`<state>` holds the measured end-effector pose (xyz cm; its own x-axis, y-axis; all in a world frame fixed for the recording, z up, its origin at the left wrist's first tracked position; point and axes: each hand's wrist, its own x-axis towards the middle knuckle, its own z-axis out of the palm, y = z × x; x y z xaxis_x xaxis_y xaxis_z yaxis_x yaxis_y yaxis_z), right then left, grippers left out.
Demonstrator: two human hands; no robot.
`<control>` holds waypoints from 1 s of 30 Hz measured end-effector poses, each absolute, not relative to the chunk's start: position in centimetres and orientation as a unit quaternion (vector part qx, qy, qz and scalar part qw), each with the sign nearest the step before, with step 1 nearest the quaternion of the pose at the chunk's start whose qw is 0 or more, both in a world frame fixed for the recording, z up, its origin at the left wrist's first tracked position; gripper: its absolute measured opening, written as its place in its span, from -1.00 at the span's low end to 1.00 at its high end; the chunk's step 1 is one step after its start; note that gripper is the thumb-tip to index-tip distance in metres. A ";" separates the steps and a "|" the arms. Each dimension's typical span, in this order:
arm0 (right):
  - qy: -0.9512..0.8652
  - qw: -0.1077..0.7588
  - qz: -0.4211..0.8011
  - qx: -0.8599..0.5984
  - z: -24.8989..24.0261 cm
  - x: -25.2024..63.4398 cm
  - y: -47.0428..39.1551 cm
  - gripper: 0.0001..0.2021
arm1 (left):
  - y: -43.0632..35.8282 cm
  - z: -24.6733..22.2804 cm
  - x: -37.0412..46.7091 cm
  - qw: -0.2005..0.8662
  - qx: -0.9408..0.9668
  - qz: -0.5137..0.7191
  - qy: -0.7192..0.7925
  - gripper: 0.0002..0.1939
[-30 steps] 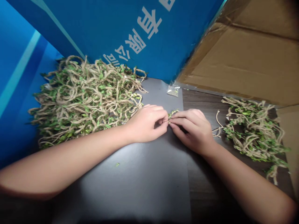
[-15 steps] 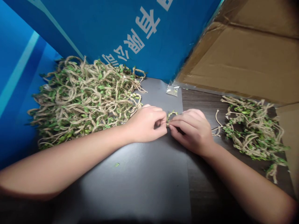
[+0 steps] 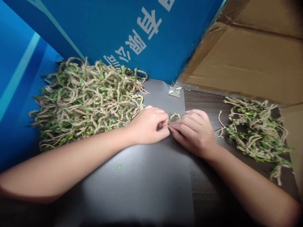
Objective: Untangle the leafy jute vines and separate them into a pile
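My left hand (image 3: 152, 124) is closed in a pinch on a leafy twine cord (image 3: 174, 115), whose small loop shows behind my fingertips. Against it, my right hand (image 3: 195, 130) pinches the same cord, thumb and forefinger almost touching the left fingertips. The exact spot gripped is mostly hidden by my fingers. Just beyond my left hand spreads a large heap of leafy twine cords (image 3: 94, 97), beige with small green leaves. To the right of my right hand lies a smaller heap of similar cords (image 3: 258, 135), with loose twine ends pointing toward my hand.
A grey board (image 3: 151, 179) lies on the dark wood-grain tabletop (image 3: 205, 189). A small clear packet (image 3: 175, 91) sits near its far corner. Behind stands a blue panel (image 3: 106, 31) with white characters; a brown cardboard box (image 3: 248, 63) rises at the right. One green leaf (image 3: 119, 166) lies on the board.
My right hand has shifted slightly left, bringing its fingertips closer to my left ones. My left hand and both heaps look unchanged.
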<state>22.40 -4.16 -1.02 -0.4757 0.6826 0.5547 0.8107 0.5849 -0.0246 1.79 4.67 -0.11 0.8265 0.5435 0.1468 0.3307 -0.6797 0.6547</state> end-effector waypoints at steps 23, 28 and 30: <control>-0.839 0.304 -0.072 -0.445 -1.4 22.7 -4.0 -0.78 | 4.7 0.1 1.8 0.326 0.896 0.174 0.247 -0.87; -0.841 0.294 -0.068 -0.449 -1.4 22.7 -4.0 -0.82 | 4.7 0.1 1.8 0.321 0.896 0.183 0.247 -0.86; -0.841 0.294 -0.069 -0.448 -1.4 22.6 -3.9 -0.84 | 4.7 0.1 1.8 0.322 0.895 0.182 0.247 -0.87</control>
